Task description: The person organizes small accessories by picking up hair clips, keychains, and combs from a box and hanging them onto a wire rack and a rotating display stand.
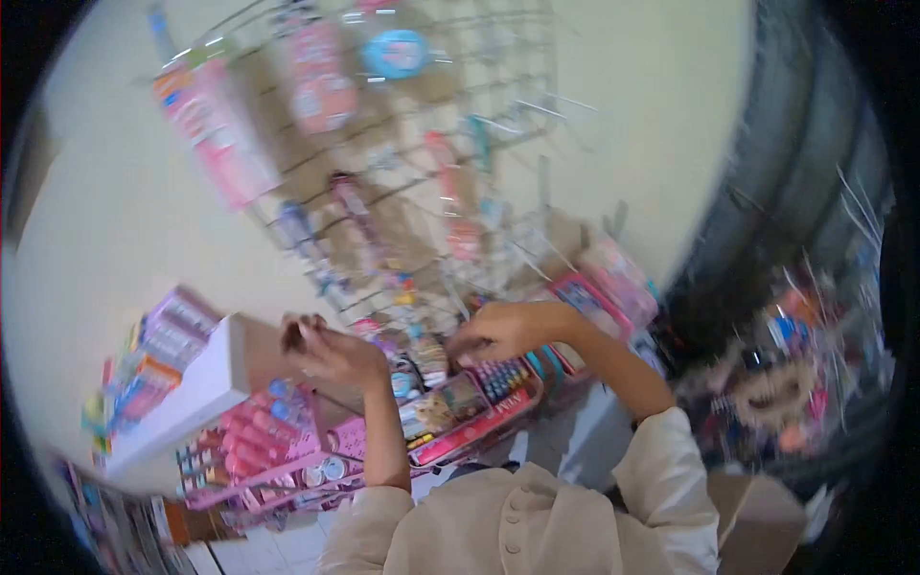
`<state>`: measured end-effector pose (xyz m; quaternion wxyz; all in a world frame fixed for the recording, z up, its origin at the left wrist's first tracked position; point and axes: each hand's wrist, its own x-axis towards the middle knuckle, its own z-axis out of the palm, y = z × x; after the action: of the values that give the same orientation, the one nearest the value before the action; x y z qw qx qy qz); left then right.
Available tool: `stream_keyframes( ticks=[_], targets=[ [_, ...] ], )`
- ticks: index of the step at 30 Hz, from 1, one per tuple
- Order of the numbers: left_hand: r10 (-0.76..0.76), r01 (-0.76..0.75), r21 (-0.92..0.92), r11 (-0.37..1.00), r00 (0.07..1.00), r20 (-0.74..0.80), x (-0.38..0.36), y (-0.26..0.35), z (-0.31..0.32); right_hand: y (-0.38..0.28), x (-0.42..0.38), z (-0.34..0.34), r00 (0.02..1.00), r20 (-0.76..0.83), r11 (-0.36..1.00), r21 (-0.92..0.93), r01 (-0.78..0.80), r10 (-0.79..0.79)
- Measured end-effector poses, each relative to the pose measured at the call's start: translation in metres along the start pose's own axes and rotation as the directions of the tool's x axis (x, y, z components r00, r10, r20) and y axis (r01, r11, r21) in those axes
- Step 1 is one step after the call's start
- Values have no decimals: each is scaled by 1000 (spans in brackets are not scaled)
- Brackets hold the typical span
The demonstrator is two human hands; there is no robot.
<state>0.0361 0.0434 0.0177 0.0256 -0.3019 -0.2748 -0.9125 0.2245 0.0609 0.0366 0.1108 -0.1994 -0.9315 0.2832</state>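
Observation:
My left hand point(335, 356) is raised in front of the wire grid, its bent fingers apart and blurred, with nothing visible in them. It is close to the right end of a white shelf box point(233, 359). My right hand point(508, 331) reaches in from the right, fingers curved down and left over small packaged goods point(428, 355); motion blur hides whether it holds any. Just below that hand lies a pink case point(489, 419) with rows of small dark pieces. Several hanging trinkets point(402, 283) dangle above, between the hands.
A wire grid rack point(383, 187) on the wall carries pink packs point(216, 139), a round blue item point(396, 55) and bare hooks point(556, 105). Pink bottles point(259, 431) fill a pink rack at lower left. Boxes point(177, 326) stand on the white shelf. Assorted goods point(786, 383) crowd the right.

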Motion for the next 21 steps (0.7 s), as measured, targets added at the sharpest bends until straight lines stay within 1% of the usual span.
stream_keyframes(
  ticks=[1,2,3,4,5,6,7,8,9,10,11,12,13,14,15,16,17,18,19,20,21],
  targets=[
    [-68,70,-20,997,996,55,-25,9,6,1,-30,5,986,161,998,42,44,-50],
    [-32,80,-267,960,984,177,-52,17,13,0,-61,10,993,111,997,63,-40,33],
    [14,129,-509,851,963,268,-79,26,21,-4,-96,16,982,137,988,55,-142,133],
    [-64,243,-532,811,941,332,-106,36,29,-12,-133,23,958,160,967,53,-249,238],
    [-86,323,-506,800,896,436,-131,47,37,-34,-170,23,947,67,946,69,-318,314],
    [-95,398,-480,782,837,539,-158,59,44,-50,-209,31,909,6,903,105,-416,417],
    [-84,462,-476,748,778,623,-184,69,48,-68,-248,42,887,-125,893,129,-430,445],
    [-114,553,-479,681,727,677,-211,85,54,-88,-282,53,850,-254,887,141,-440,462],
    [-124,636,-471,611,665,736,-236,105,58,-111,-318,69,784,-409,881,146,-449,468],
    [-126,707,-454,542,603,788,-259,124,59,-139,-350,83,716,-450,840,184,-511,534],
    [-44,745,-425,514,519,854,-281,141,60,-169,-378,97,540,-500,728,347,-591,677],
    [-44,793,-401,459,471,881,-303,162,58,-198,-401,113,349,-511,603,505,-618,785],
    [7,889,-245,387,263,965,-322,184,58,-224,-419,130,279,-521,564,536,-629,807],
    [81,940,-75,334,51,995,-343,208,58,-246,-440,152,69,-570,482,617,-622,819],
    [277,905,-58,421,-68,958,-351,240,65,-263,-454,174,-140,-588,408,694,-594,797],
    [457,861,-81,502,-184,870,-359,275,73,-273,-468,202,-192,-584,385,713,-587,789],
    [574,849,-48,526,-313,757,-382,301,74,-277,-484,236,-383,-527,322,815,-482,758],
    [667,831,-29,555,-424,613,-409,323,71,-278,-497,266,-552,-440,278,892,-356,708],
    [739,808,-45,587,-513,436,-440,340,67,-279,-504,288,-583,-427,270,901,-340,691],
    [773,782,-80,618,-585,244,-474,356,56,-278,-508,313,-676,-397,250,918,-309,621],
    [736,717,-174,675,-671,90,-507,370,44,-271,-514,340,-757,-358,230,933,-275,547]
  ],
)
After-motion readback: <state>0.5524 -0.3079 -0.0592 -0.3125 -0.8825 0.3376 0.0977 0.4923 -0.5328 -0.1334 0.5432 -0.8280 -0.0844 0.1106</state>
